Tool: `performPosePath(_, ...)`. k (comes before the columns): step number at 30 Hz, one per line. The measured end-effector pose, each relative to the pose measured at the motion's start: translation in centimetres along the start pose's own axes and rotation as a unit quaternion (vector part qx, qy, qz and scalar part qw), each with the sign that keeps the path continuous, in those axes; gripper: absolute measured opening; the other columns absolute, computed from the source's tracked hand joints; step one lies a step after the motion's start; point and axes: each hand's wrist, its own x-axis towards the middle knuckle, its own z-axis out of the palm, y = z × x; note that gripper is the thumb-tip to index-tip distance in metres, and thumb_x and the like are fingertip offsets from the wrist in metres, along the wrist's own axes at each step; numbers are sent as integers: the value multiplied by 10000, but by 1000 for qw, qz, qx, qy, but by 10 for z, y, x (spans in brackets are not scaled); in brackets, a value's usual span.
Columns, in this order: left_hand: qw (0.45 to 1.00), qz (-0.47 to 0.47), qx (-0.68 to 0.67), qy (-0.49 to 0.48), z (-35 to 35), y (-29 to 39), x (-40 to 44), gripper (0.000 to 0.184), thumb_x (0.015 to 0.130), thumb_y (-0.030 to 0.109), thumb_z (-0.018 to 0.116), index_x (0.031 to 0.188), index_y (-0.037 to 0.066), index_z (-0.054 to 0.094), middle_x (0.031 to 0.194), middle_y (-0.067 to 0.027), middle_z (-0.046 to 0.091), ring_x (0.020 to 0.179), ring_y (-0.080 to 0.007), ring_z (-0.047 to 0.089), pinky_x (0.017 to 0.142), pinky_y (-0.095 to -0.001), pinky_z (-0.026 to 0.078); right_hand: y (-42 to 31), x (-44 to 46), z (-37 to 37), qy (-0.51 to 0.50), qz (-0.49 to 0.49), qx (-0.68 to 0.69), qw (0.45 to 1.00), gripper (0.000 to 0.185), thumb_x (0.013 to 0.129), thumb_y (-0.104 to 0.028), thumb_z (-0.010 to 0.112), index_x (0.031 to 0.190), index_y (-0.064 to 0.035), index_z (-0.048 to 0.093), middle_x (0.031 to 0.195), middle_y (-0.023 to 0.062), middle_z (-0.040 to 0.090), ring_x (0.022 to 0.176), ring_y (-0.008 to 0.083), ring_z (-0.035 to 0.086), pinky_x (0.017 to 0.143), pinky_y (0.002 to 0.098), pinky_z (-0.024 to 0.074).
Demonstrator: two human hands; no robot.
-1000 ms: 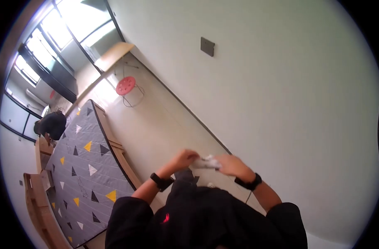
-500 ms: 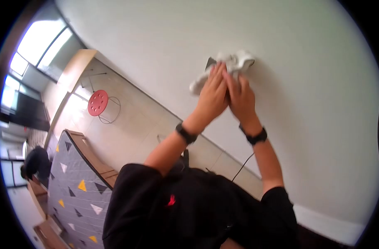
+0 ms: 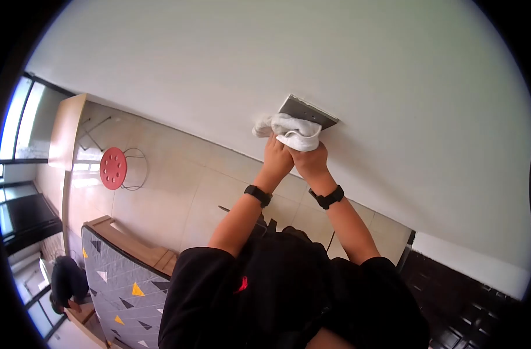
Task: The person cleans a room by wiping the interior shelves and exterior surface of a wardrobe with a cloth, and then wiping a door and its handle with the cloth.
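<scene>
A crumpled white cloth (image 3: 297, 131) is bunched between my hands, up against a flat grey wall panel (image 3: 306, 111) that looks like a switch plate. My left hand (image 3: 278, 160) grips the cloth from below on its left side. Close beside it, my right hand (image 3: 312, 161) has its fingers closed on the cloth's lower right part. The cloth covers the lower left of the panel and hides most of my fingertips. Each wrist wears a black band.
The pale wall (image 3: 393, 116) surrounds the panel. A red round stool (image 3: 113, 168) stands on the tiled floor (image 3: 178, 163) beside a wooden table (image 3: 66, 131). At lower left is a grey patterned mattress (image 3: 123, 291), with another person (image 3: 69, 282) bending beyond it.
My hands came down with the cloth, from fingers stretched flat over it to gripping it bunched. More of the grey panel shows now. The view has tilted.
</scene>
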Motion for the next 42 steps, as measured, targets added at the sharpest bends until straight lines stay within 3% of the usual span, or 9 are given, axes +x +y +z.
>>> performPosePath(10,997,-27,-45,-56,-12,26,-29,461,771,94,593,1196,-55,496,1250,-229,485,1185,-473,425,980,-542,352,-32,-39,-15,-27,174,-29,984,230,830,-176,593,1059,-189,619,1028,109,615,791,314,630,661,394,523)
performPosePath(12,983,3,-94,-156,-22,31,-43,402,749,70,585,1131,-45,531,1197,-211,531,1163,-443,463,955,-508,387,-44,-68,-23,-52,311,14,949,283,812,-156,613,1089,-168,559,1074,144,567,841,352,611,699,407,516)
performPosePath(20,817,-197,-88,-534,-32,26,-83,237,823,155,493,911,-14,633,970,-287,596,928,-437,563,774,-473,449,-76,-142,-54,-48,351,127,926,226,858,-120,585,1083,-137,592,1015,67,595,915,257,604,761,357,486)
performPosePath(23,804,-124,-161,-559,-31,38,-84,248,832,178,495,868,-20,640,935,-224,647,878,-358,611,739,-419,463,-96,-160,-77,-22,367,94,925,236,861,-140,585,1096,-132,606,1023,71,611,922,254,607,770,354,487)
performPosePath(30,663,-271,-321,-620,35,96,-91,156,782,147,634,865,23,589,755,-25,570,736,-113,511,688,-269,435,-112,-239,-165,139,509,21,849,309,933,-285,470,1140,-95,599,968,154,655,887,333,621,777,379,495)
performPosePath(34,708,-111,-324,-617,53,171,-91,374,740,45,668,1099,23,567,957,-64,622,904,-163,570,803,-306,469,-91,-327,-210,173,682,-47,709,349,953,-333,432,1164,-83,553,979,217,634,926,380,604,797,425,483)
performPosePath(37,645,-157,-407,-628,48,267,-86,541,790,-5,632,1300,22,452,1125,-109,620,992,-170,572,834,-298,478,-83,-387,-241,301,672,-57,674,416,955,-375,410,1194,-60,539,1008,225,637,932,404,604,814,428,480)
performPosePath(39,459,-319,-481,-675,52,312,-89,632,837,-57,577,1405,1,306,1266,-154,555,1022,-167,572,839,-268,482,-85,-413,-262,334,694,-28,637,432,955,-391,413,1195,-56,541,1023,212,640,951,383,607,832,417,474)
performPosePath(42,448,-268,-458,-719,90,369,-103,602,865,-50,559,1402,-36,288,1306,-172,520,1013,-151,576,823,-242,485,-70,-475,-298,393,694,44,602,428,961,-395,418,1197,-66,553,1006,161,647,947,297,607,839,376,463)
